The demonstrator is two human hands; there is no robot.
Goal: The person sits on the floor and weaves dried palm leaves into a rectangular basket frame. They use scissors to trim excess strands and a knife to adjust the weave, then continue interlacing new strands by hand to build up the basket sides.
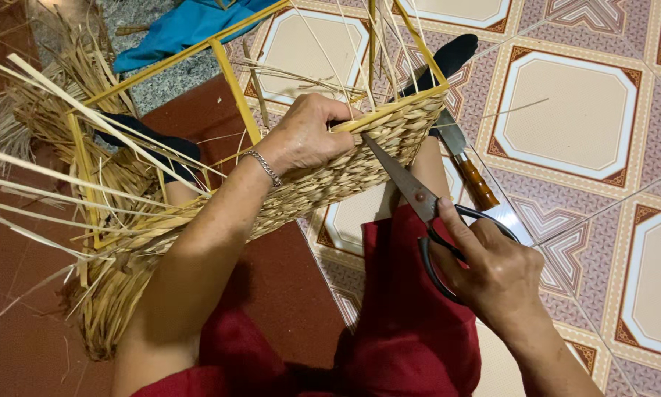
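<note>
L hand (306, 136) clamps woven straw basket (323, 184) by its top rim, across the lap. R hand (492, 276) closed in black scissors (419, 202), blades at the weave. Basket prob light, semi-stiff; loose strands (66, 184) brittle, so hold by the yellow frame (235, 92).

No packages, labels, signs or screens appear in this view.
</note>
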